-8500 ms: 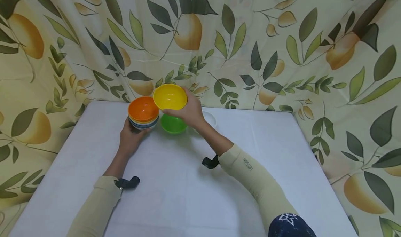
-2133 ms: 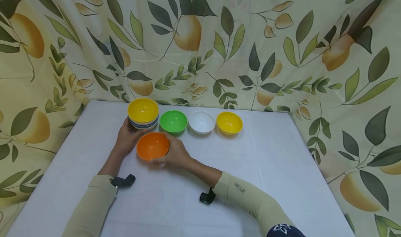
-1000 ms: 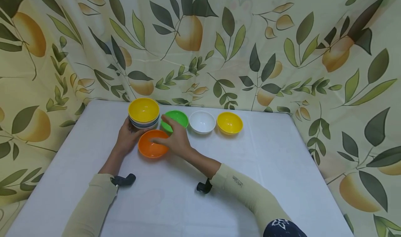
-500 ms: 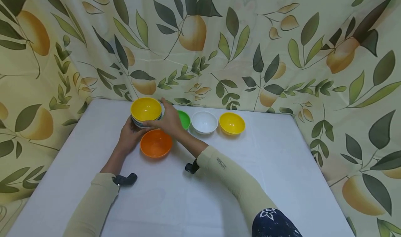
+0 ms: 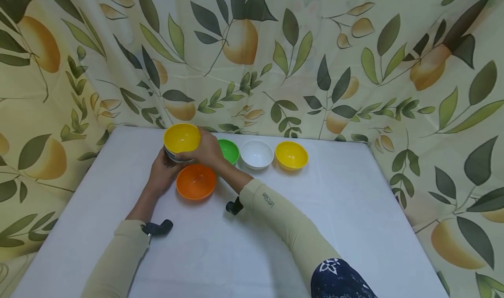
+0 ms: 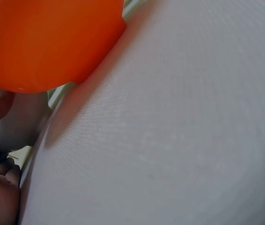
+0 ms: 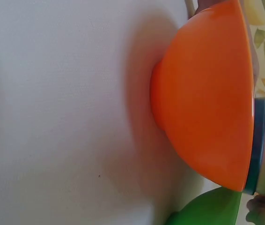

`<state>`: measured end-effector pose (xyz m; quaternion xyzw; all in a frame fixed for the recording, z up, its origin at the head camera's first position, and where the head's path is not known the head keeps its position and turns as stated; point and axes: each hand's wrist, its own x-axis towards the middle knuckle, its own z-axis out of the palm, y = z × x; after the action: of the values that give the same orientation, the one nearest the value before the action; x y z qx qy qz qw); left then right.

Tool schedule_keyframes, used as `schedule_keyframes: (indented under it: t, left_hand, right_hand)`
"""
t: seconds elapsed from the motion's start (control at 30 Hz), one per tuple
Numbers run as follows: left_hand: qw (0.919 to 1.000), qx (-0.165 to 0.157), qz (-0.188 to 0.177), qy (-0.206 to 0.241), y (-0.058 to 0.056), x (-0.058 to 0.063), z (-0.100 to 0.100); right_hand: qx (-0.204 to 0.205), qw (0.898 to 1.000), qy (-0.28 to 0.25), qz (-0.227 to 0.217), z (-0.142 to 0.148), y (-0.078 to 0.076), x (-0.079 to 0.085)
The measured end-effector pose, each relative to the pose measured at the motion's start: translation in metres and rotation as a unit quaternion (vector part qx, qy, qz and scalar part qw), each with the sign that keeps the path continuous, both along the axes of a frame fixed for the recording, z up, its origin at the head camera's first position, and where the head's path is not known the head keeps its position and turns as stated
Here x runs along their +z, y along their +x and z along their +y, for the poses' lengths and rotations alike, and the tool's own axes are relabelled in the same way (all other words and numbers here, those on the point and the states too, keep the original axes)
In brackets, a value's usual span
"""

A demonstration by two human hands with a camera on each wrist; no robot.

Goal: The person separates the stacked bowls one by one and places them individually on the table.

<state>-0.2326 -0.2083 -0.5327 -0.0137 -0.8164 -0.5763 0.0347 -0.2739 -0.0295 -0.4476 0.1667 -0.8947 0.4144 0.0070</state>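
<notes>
Basically it's a white table [image 5: 346,206] pushed up against a fabric bkgd [image 5: 275,44], cream w/ yellow-orange fruit & green leaves, hung across the back & round both sides w/ soft folds. Lighting's dim-ish, shadows soft. Up close, the left wrist cam shows a fine weave-like texture on the white surface; the right wrist cam shows the orange bowl [image 5: 196,182] throwing a warm-tinted shadow on it.

Action's at the far left part of the table. Left hand [image 5: 160,173] is curled round the side of a bowl stack [image 5: 171,156], bluish & pale edges showing. Right hand [image 5: 205,149] has the top yellow bowl [image 5: 181,137] pinched at its side, thumb in front & fingers behind, spread only as wide as the bowl needs. That bowl sits right over the stack; can't tell if it's lifted off or resting.

Orange bowl stands upright on the table, just in front of the stack, nearer the person. Along the back edge, left to rt: green bowl [image 5: 230,152], partly behind the right hand, then white bowl [image 5: 257,154], then a second yellow bowl [image 5: 292,155], all upright, close together.

Person's in beige sleeves [image 5: 289,228], w/ a dark blue patterned bit [image 5: 338,280] higher on the right arm, plus a small black gadget [image 5: 158,228] at each wrist.
</notes>
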Motion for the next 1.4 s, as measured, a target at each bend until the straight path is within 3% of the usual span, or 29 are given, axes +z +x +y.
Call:
schedule_keyframes:
  t: [0.27,0.63,0.9,1.2,1.4]
  left_hand:
    - [0.9996,0.001,-0.012,-0.025,0.0,0.002,-0.001]
    - [0.9996,0.0,-0.016,-0.024,0.0,0.0,-0.001]
    - [0.9996,0.003,-0.016,-0.023,0.001,0.003,-0.001]
    - [0.9995,0.007,-0.013,-0.028,0.003,0.005,0.001]
    - [0.9995,0.015,-0.014,-0.024,0.003,0.003,0.002]
  right_hand:
    - [-0.005,1.0,-0.016,0.001,-0.001,0.002,0.003]
    - [-0.009,0.998,-0.059,0.014,-0.004,0.003,-0.005]
    - [0.019,0.993,-0.1,0.054,0.002,0.005,0.001]
    - [0.009,0.993,-0.106,0.049,0.029,0.027,0.016]
    - [-0.011,0.994,-0.108,0.031,0.052,0.05,0.019]
